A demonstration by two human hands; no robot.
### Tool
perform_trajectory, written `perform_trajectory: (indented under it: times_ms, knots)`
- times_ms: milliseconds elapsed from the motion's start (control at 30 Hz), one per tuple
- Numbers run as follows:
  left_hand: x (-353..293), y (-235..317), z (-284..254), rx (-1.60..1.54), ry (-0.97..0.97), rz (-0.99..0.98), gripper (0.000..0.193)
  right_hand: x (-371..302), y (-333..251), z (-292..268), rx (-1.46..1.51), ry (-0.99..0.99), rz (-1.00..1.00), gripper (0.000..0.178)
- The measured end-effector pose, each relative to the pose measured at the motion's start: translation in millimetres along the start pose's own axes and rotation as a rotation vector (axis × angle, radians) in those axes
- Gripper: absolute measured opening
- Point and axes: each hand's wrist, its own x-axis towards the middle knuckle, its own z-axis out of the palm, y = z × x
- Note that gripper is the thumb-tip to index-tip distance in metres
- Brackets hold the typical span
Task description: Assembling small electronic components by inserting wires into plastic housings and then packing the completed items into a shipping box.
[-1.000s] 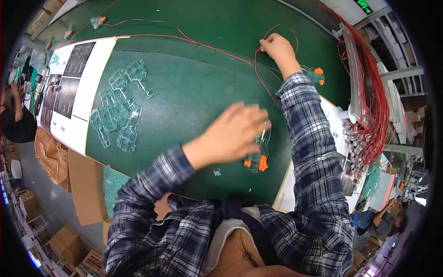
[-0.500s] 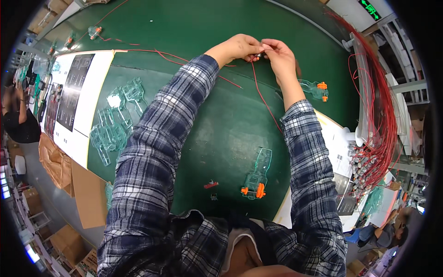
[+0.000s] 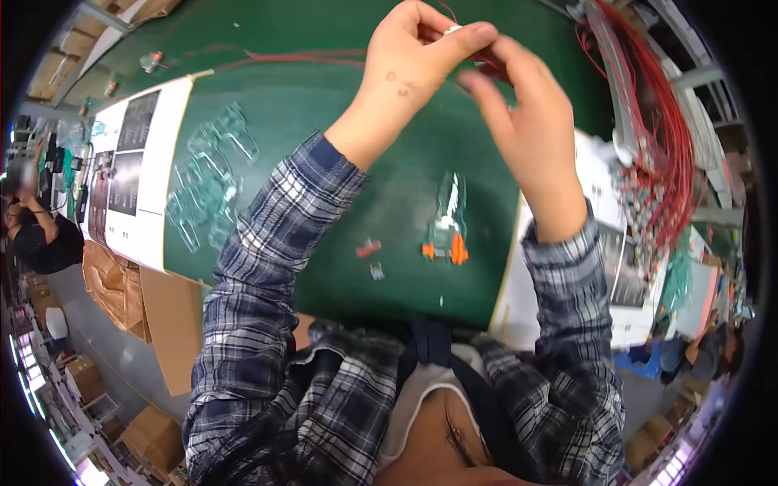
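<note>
My left hand (image 3: 409, 65) is raised at the far side of the green table, closed in a pinch. Between its thumb and fingers shows a small white connector (image 3: 453, 30), mostly hidden, with a thin red wire (image 3: 447, 10) rising from it. Close beside its thumb is my right hand (image 3: 531, 113), its thumb parted from the curled fingers; motion blurs them, and nothing plain shows in them. Nearer to me lies a clear teal plastic toy shell (image 3: 448, 215) with orange parts at its near end.
Clear plastic shells (image 3: 212, 174) are heaped at left by a printed sheet (image 3: 150, 235). A small red piece (image 3: 369, 248) and a tiny clear piece (image 3: 376, 271) lie mid-table. Red wires (image 3: 316, 57) stretch across the far left; a thick wire bundle (image 3: 673, 138) hangs at right.
Both hands have come up and nearer in the view, and the right thumb has parted from the fingers. My view has shifted, so the table things appear higher.
</note>
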Motion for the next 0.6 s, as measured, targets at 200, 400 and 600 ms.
perform_trajectory:
  times_ms: [200, 400, 600]
  knots:
    - [-104, -2, 13, -0.271, -0.062, -0.166, 0.026, -71, 9, -31, 0.032, -0.158, 0.062, 0.018]
    - [-220, -22, -21, 0.749, -0.303, 0.225, 0.029, -129, 20, -48, -0.082, -0.635, 0.187, 0.008]
    - [-254, -54, -15, 0.917, -0.253, 0.262, 0.03, -110, -1, -26, -0.363, -0.733, -0.3, 0.008]
